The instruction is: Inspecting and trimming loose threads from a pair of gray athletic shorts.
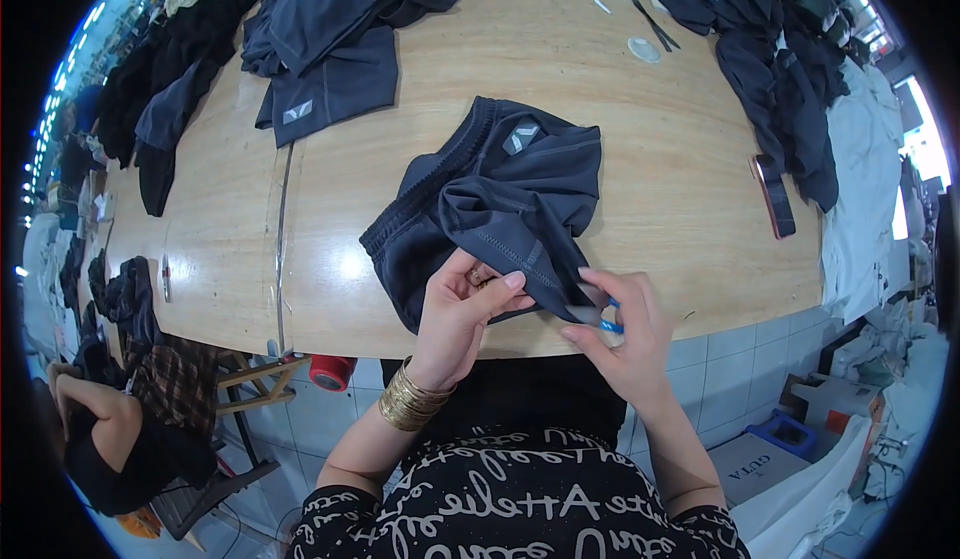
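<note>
A pair of dark grey shorts (520, 194) lies bunched on the table in front of me, its ribbed elastic waistband to the left and a pale shiny patch near the top. My left hand (468, 304) grips the stitched leg hem from below, thumb on top and fingers partly under the cloth. At the right end of that hem, my right hand (630, 329) is closed around a small blue-handled tool (611, 327). Its pale front end is blurred and close to the fabric edge, so I cannot tell whether it touches.
More dark garments lie on the wooden table (670, 199) at the far left (330, 69) and far right (775, 89). A phone (775, 197) rests near the right edge, beside white cloth (865, 179). At lower left, another person (130, 429) sits by the table; a red container (331, 372) is below its edge.
</note>
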A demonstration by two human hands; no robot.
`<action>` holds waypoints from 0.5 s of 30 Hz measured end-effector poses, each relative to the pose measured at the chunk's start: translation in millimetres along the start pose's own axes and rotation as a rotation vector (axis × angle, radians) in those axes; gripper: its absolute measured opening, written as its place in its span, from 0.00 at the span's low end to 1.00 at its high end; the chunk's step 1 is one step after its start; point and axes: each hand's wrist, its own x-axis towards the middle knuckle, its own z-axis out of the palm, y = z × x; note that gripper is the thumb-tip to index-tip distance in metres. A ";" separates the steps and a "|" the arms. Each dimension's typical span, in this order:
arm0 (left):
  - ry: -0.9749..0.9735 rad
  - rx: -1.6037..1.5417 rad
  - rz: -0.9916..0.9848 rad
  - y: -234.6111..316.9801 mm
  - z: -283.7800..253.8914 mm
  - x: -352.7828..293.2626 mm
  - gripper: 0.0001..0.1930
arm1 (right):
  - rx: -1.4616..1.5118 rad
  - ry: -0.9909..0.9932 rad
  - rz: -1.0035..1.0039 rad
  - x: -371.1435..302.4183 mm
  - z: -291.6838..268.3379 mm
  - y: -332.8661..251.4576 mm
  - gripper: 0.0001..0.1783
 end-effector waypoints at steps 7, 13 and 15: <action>0.021 0.008 0.005 -0.1 7.7 -1.1 0.13 | -0.248 0.024 -0.173 3.9 8.9 9.9 0.14; 0.034 -0.037 -0.016 0.3 9.7 -2.9 0.13 | -0.311 0.065 -0.210 4.7 9.7 5.4 0.13; 0.030 -0.066 -0.029 0.7 10.8 -3.4 0.14 | -0.322 0.061 -0.205 4.1 8.7 5.1 0.13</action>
